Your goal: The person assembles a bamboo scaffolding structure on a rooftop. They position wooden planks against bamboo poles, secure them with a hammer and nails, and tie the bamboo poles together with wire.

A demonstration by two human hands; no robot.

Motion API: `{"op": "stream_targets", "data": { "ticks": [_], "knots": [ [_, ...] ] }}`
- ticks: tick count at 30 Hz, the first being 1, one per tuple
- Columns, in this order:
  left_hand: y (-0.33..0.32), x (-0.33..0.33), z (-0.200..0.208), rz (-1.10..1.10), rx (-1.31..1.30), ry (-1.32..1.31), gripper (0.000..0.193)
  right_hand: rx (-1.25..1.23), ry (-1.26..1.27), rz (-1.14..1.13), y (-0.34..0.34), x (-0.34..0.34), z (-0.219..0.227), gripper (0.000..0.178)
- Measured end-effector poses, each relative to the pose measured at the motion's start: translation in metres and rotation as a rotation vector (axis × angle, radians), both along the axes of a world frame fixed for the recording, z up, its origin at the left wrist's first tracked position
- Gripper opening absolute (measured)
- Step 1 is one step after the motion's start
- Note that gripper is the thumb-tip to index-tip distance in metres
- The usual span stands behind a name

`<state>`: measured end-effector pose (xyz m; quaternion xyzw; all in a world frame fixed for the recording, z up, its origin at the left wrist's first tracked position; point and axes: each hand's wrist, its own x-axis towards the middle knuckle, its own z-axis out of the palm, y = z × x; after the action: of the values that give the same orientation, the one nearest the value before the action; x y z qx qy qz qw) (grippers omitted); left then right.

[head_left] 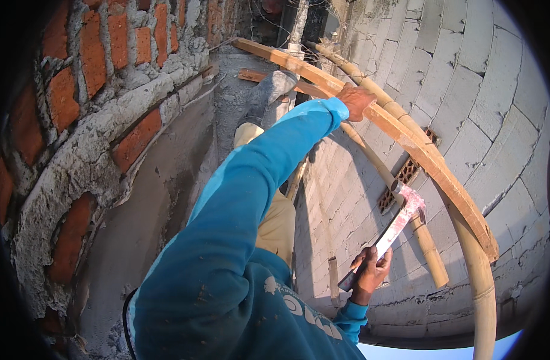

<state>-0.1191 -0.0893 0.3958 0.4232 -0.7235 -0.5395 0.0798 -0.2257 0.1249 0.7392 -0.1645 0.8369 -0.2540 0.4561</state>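
My left hand (pixel 356 102) reaches out and wraps over a long squared wooden beam (pixel 416 150), which slants from the upper middle down to the right. Lower down, my right hand (pixel 371 275) is closed around the handle of a claw hammer (pixel 397 229). Pale and reddish smears cover the hammer's shaft and head. Its head points up and away from me, apart from the beam, and overlaps a thinner bamboo pole (pixel 430 255) in view. A thick bamboo pole (pixel 484 300) runs along behind the beam.
Rough brickwork (pixel 95 54) with crumbly mortar rises on the left. A grey block wall (pixel 497 120) with patterned vent bricks (pixel 409 171) fills the right. My boot (pixel 269 93) rests near a short wooden piece (pixel 251 75). Thin wires tangle at the top.
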Motion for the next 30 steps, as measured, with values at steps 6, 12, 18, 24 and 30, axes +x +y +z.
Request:
{"op": "stream_targets", "data": {
  "ticks": [6,12,18,24,30],
  "knots": [
    [0.001,0.0,-0.01,0.016,-0.083,0.065,0.05,0.084,-0.168,-0.484,0.05,-0.004,0.021,0.022],
    [0.0,0.001,-0.017,0.054,-0.119,0.122,0.041,0.065,-0.143,-0.708,0.106,-0.019,0.03,0.016],
    [-0.007,0.0,-0.009,-0.028,-0.079,-0.037,0.05,-0.038,-0.257,-0.817,0.154,-0.017,0.039,0.022],
    [-0.02,0.001,0.0,-0.184,-0.062,-0.232,0.065,0.003,-0.357,-0.803,0.206,0.007,0.035,0.026],
    [-0.032,-0.017,0.019,-0.258,0.005,-0.485,0.078,0.108,-0.431,-0.86,0.256,0.028,0.031,0.022]
  ]
}}
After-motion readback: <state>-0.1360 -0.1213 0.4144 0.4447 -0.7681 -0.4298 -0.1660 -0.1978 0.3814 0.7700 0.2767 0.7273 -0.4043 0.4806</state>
